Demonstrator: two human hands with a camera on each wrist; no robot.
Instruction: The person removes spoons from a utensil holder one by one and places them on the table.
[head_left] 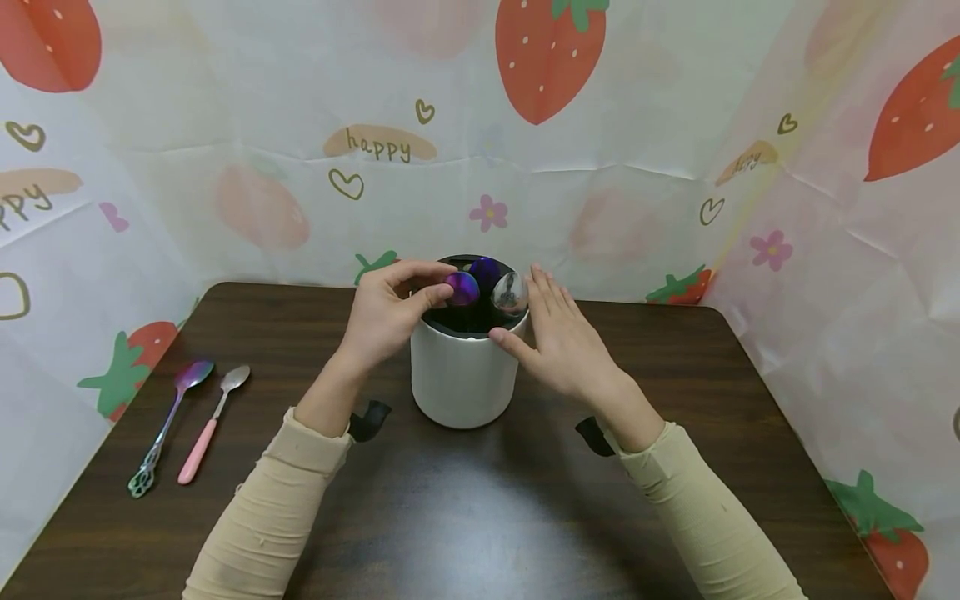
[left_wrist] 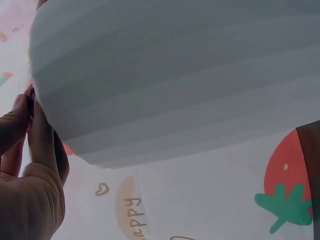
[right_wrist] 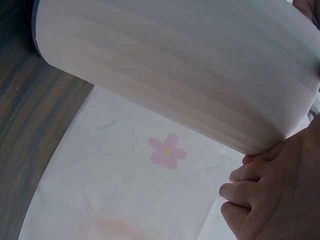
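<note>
Tugging sideways could have tipped the white canister (head_left: 465, 379); the left hand (head_left: 386, 312) pinched an iridescent purple spoon (head_left: 463, 288), the right hand (head_left: 562, 343) (straight-fingered) touched three o'clock.

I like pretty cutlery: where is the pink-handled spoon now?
In the head view, the pink-handled spoon lies on the left side of the table, just right of the iridescent spoon and left of the white container.

Dark table (head_left: 480, 508), white pot (head_left: 463, 379), two spoons (head_left: 198, 449)
</note>
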